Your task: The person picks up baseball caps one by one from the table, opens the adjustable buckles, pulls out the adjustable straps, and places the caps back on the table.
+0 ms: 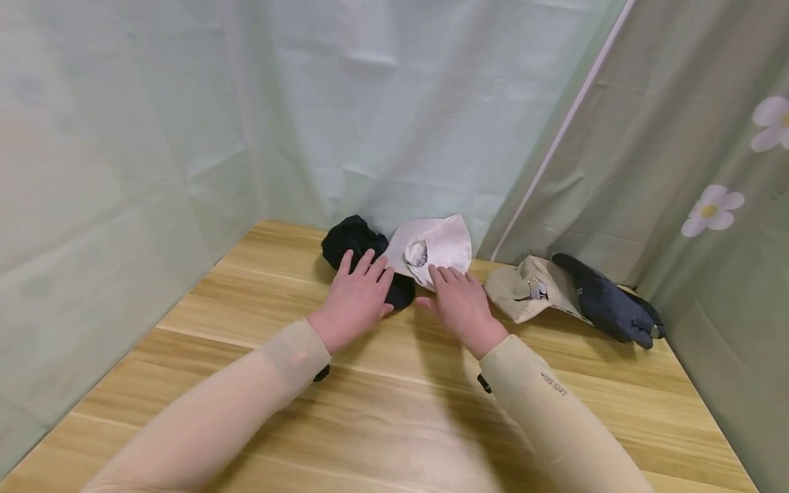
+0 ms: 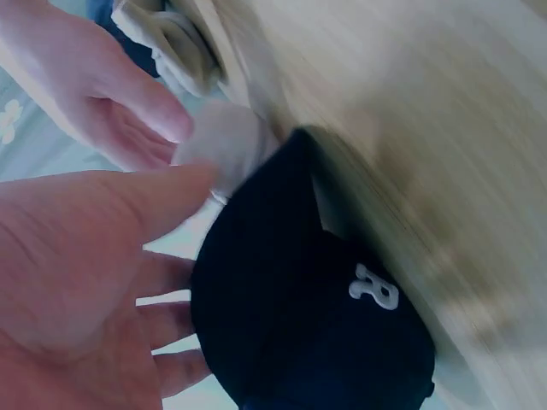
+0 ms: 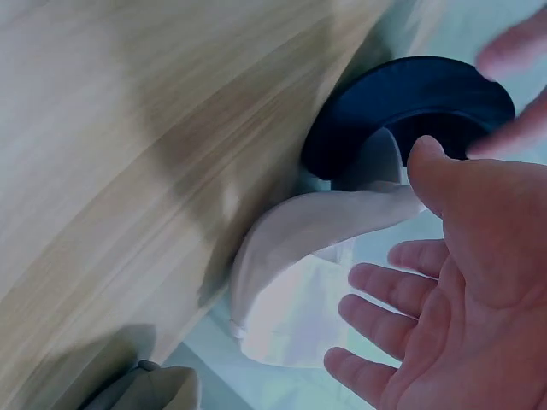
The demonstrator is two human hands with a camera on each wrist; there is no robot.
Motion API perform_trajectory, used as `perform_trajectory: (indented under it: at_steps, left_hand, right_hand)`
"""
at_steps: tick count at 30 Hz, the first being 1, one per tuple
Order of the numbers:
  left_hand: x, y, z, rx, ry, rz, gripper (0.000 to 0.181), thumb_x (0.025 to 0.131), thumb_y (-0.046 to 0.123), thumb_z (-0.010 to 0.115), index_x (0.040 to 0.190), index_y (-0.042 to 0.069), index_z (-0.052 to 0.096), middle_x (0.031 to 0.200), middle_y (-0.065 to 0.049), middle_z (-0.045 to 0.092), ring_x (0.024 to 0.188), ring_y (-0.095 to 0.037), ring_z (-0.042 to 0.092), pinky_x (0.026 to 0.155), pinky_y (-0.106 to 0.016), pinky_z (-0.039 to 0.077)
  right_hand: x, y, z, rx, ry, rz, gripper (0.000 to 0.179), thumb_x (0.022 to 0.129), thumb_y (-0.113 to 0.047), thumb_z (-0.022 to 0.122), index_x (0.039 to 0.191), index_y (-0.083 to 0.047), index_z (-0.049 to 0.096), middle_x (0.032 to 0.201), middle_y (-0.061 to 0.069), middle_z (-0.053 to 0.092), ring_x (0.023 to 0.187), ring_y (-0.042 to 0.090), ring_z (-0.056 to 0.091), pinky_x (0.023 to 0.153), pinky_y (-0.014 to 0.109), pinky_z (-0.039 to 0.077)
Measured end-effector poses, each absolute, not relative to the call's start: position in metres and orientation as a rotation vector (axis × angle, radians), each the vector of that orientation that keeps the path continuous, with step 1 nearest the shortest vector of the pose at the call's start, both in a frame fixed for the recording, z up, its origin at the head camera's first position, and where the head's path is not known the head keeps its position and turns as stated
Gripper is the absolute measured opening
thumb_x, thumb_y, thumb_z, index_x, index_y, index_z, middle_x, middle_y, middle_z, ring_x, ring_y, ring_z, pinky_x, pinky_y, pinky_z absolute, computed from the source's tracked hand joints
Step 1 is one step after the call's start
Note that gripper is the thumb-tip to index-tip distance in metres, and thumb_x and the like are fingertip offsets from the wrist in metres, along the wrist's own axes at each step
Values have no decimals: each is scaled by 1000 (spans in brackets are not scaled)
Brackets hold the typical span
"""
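Presently, a black cap and a white cap are fronted by the left hand and the right hand.
Both caps are placed side by side at the back of the wooden table. The left fingers are spread at the black cap, marked with a white letter; the right fingers are held apart before the white cap. Whether contact is made cannot be told. To the right, a beige cap and a dark blue cap are seen.
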State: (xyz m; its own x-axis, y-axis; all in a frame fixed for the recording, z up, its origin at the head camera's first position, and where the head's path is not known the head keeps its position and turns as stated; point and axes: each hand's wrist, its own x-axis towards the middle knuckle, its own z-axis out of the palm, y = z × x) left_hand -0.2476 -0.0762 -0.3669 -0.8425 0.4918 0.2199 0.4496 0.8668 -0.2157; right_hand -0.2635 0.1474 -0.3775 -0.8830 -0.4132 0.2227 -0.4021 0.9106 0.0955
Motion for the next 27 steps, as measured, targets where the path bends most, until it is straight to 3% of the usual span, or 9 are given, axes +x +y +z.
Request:
perform_trajectory:
  at_steps: [3,6,8,11,15,27]
  left_hand:
    - [-250,-80,-367,-716,-2804,246,55,105,29,79,153,7,63,168,-19,47,160,-43,36,124,-69,30]
    - [-252,-83,-369,-721,-2776,250,38,105,11,76,141,6,71,161,-22,54,154,-44,43,117,-64,42]
    - [-253,-85,-371,-719,-2741,251,25,104,5,73,129,4,75,147,-22,62,141,-42,53,105,-56,52]
    - [-256,-87,-374,-715,-2663,243,10,102,1,73,110,3,79,119,-19,66,113,-37,59,88,-48,56]
    - [-260,-89,-377,-713,-2599,253,10,100,-3,72,98,2,80,102,-17,63,98,-34,59,79,-45,57]
    - [-231,-91,-362,-831,-2524,242,9,94,-3,80,88,4,82,91,-17,64,89,-34,60,73,-42,60]
  right_hand:
    - [-263,146,-376,622,-2826,-77,74,107,-51,70,160,-3,53,151,18,65,142,37,60,118,55,45]
    - [-260,144,-374,642,-2828,-63,74,107,-52,69,161,-3,52,152,17,64,143,37,59,119,56,44]
    - [-258,143,-374,656,-2820,-50,74,107,-51,69,161,-4,52,152,17,64,143,36,59,119,57,43]
    - [-254,142,-375,680,-2796,-34,74,106,-50,72,160,-3,54,152,18,64,142,36,59,119,59,43]
    - [-247,144,-376,710,-2761,-14,74,104,-49,75,158,-2,56,152,18,64,142,37,60,118,61,43]
    - [-223,159,-370,771,-2716,65,73,104,-46,77,159,-2,56,154,17,63,144,36,58,120,53,42]
